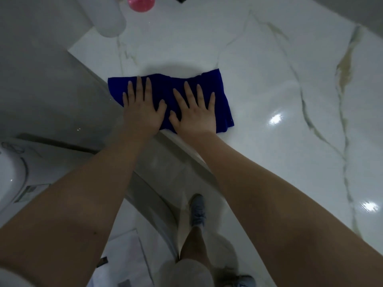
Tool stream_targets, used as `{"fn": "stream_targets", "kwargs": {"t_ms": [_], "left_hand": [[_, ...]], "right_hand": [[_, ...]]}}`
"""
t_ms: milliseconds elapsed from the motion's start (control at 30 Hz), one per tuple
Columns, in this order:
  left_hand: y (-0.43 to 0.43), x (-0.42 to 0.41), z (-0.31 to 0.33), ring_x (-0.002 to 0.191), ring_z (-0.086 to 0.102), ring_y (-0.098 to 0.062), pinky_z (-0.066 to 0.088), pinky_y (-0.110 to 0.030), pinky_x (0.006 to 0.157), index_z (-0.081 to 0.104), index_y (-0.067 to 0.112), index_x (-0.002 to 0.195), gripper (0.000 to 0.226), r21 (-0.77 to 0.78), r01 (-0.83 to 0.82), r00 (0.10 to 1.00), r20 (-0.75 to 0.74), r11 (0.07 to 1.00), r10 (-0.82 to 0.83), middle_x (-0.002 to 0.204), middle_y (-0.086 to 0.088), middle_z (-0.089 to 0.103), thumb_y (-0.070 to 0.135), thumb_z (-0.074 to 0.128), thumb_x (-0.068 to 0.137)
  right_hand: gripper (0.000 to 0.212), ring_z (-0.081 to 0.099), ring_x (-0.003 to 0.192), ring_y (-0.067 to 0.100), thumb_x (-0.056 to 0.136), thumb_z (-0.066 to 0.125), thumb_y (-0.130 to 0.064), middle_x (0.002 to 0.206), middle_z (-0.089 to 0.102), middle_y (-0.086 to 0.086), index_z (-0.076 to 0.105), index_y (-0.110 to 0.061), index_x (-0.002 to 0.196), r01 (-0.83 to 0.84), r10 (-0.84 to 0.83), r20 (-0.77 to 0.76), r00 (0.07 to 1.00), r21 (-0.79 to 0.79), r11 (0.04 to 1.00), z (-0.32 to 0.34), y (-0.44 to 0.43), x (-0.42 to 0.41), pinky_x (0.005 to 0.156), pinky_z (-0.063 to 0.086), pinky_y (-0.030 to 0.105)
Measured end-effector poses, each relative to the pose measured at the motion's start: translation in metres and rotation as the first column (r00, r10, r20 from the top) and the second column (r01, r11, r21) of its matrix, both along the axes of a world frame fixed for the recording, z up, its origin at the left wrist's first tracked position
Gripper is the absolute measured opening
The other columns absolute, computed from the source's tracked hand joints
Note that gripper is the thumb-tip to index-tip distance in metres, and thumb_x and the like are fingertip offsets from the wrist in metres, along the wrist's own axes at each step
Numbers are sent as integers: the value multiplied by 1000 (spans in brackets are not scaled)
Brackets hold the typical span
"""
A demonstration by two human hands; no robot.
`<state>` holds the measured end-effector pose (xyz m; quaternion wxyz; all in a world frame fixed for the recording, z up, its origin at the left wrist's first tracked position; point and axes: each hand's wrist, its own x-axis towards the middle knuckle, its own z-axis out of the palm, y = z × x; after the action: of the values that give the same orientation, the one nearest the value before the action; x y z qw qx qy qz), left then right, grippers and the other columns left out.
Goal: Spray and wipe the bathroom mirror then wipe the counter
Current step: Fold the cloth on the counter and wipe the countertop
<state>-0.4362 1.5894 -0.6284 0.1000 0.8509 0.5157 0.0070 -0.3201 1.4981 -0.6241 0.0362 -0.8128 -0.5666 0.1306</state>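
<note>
Now, blue cloth (217,90): spread flat on the marble desk (259,79), at its front edge
your left hand (143,112): fingers straight, palm pressing the cloth's left half
your right hand (194,117): fingers spread straight, pressing flat just beside the left
pink container (141,3): desk's far end, well apart

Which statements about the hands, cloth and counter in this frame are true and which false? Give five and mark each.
1. The left hand and right hand both lie flat on the blue cloth. True.
2. The cloth is bunched up in one fist. False: it lies spread out under straight fingers.
3. The cloth lies on a white, veined counter. True.
4. The right hand holds a spray bottle. False: it holds nothing and only presses on the cloth.
5. A pink object shows at the top edge of the view. True.
</note>
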Motion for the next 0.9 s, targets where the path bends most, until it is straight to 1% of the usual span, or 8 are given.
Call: {"fn": "stream_targets", "kwargs": {"t_ms": [67,133,233,333,467,633,833,900], "left_hand": [[-20,4,1,147,-5,-27,-5,-42,117,4,13,152,67,-15,5,1000,-10,1000,-5,160,-9,-1,43,30,99],[-44,8,1,147,-6,-26,-6,-41,117,3,14,153,67,-20,22,999,-28,1000,-22,160,-8,-3,45,29,98],[-89,19,3,147,-5,-26,-4,-42,118,4,14,153,68,-16,77,996,-43,997,-78,160,-8,-2,45,29,98],[-146,36,6,147,-3,-26,-2,-42,119,2,15,153,69,-22,139,987,-77,990,-140,160,-8,-1,46,29,98],[-240,65,10,147,-1,-27,-2,-42,118,4,15,153,71,-34,258,963,-67,966,-259,160,-8,1,48,31,97],[-351,112,11,147,2,-29,1,-44,118,6,12,153,71,-30,412,904,-110,911,-412,160,-11,4,49,30,97],[-460,158,10,147,-4,-25,-4,-41,118,1,15,153,71,-37,561,818,-130,827,-561,160,-8,-2,52,22,96],[-495,168,11,147,-5,-25,-5,-41,118,0,15,153,71,-45,612,780,-127,789,-612,160,-8,-2,53,22,96]], "right_hand": [[61,-2,149,27,99,22,-53,162,2,0,8,-30,154,14,-14,-9,1000,21,1000,1,-23,2,115,-10,54],[62,-3,149,27,98,21,-54,162,2,0,7,-31,154,26,-26,-4,1000,8,1000,1,-50,4,116,-10,54],[61,-3,149,26,98,20,-54,162,1,-1,6,-31,154,73,-73,-9,997,0,997,2,-100,10,116,-10,54],[61,-5,149,25,98,21,-54,162,0,-2,6,-33,153,126,-126,-29,992,-6,992,4,-163,20,116,-10,54],[61,-7,149,23,98,21,-54,162,-2,-3,3,-35,153,216,-217,-40,975,-34,976,7,-268,40,116,-13,52],[61,-8,148,22,98,20,-56,162,-4,-5,1,-38,152,371,-374,-28,927,-77,925,11,-394,73,116,-13,51],[61,-8,148,21,98,22,-57,162,-6,-6,1,-38,152,523,-526,-44,849,-66,850,9,-519,96,115,-15,49],[62,-7,148,21,96,19,-59,162,-5,-6,2,-38,152,563,-567,-40,822,-79,822,6,-560,102,115,-15,48]]}}
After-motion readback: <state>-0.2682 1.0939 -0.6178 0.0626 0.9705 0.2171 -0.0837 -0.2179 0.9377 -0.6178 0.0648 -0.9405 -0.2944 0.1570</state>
